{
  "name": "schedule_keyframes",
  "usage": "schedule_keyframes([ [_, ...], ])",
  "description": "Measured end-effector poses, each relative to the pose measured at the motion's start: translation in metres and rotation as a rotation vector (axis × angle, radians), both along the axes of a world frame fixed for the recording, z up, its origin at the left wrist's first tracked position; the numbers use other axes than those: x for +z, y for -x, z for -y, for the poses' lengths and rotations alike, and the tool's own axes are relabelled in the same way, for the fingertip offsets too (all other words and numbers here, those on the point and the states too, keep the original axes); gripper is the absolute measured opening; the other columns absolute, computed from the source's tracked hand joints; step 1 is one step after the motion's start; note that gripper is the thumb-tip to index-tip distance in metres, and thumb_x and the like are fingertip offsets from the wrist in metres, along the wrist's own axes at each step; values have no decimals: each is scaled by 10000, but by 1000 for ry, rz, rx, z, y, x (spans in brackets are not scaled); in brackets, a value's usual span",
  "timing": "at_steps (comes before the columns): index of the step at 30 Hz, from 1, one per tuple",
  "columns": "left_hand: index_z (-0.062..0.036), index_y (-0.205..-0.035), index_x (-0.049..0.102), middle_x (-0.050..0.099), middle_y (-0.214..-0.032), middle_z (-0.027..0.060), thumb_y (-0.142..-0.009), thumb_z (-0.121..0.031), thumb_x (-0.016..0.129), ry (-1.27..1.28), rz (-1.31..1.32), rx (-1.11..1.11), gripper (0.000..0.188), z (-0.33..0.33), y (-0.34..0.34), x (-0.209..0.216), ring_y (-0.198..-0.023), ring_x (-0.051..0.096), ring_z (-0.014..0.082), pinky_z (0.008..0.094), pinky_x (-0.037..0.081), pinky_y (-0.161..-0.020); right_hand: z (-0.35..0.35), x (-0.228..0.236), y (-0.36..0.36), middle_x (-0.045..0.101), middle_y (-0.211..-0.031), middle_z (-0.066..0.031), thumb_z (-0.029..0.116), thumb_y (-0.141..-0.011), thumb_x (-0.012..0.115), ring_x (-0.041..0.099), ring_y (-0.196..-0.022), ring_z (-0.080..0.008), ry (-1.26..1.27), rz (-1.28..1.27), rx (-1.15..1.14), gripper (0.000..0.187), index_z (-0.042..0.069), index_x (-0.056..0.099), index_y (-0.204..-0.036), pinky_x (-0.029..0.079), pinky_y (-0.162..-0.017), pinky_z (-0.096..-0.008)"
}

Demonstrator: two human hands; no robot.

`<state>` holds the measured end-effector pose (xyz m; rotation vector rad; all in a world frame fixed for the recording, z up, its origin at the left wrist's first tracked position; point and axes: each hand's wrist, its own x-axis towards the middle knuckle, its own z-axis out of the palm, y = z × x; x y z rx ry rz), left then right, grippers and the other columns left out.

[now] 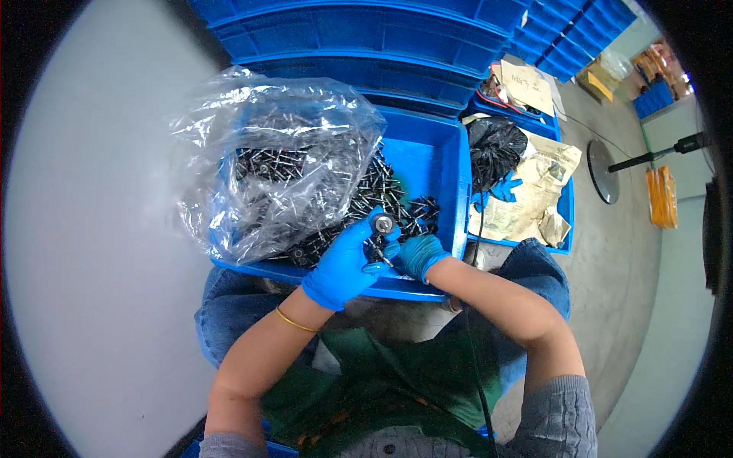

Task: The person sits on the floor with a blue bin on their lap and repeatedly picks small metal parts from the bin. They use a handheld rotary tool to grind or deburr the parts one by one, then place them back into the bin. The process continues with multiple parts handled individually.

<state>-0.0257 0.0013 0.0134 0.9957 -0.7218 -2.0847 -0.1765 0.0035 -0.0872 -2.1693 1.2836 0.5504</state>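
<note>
My left hand [340, 263], in a bright blue glove, is closed around several dark metal pins [383, 224]. One round, shiny pin head faces up between thumb and fingers, and thin shafts poke out below. Close beside it on the right is my right hand [420, 257], in a teal glove, low inside the front right corner of a blue plastic bin [456, 168]. Its fingers are curled and mostly hidden, so what they hold does not show. Many loose black and silver metal pins [382, 183] lie heaped in the bin under and around my hands.
A clear plastic bag [305, 114] covers the bin's left part. Stacked blue bins [366, 34] rise behind it. To the right, another blue bin holds brown paper [534, 198] and a black bag [492, 149]. A black cable [475, 343] hangs in front of me. A round-based stand [603, 172] is farther right.
</note>
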Motion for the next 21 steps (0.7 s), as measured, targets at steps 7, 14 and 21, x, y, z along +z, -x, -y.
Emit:
schedule_keyframes([
  [7,-39,-947,470,484,-831,23,-843,-78,388,21,-30,21,138,3,-12,-10,-708,457,89,194,395,-531,-16,-26,-13,595,-715,-138,157,-758,410,594,-626,-286,430,225,70,245,37,418,-972,442,-512,-413],
  [14,-43,-1020,437,478,-873,17,-757,63,469,225,34,-63,285,2,-8,-7,-754,461,86,175,398,-530,-1,7,-15,594,-804,-145,194,-749,439,579,-732,-291,148,28,64,247,85,546,-943,439,-652,-401],
  [21,-43,-1177,309,478,-1041,87,-708,100,505,577,321,-71,528,2,-13,-15,-911,497,145,217,470,-682,16,91,20,521,-602,-28,242,-823,447,479,-484,-123,-65,1093,-889,219,50,552,-819,385,-428,-235],
])
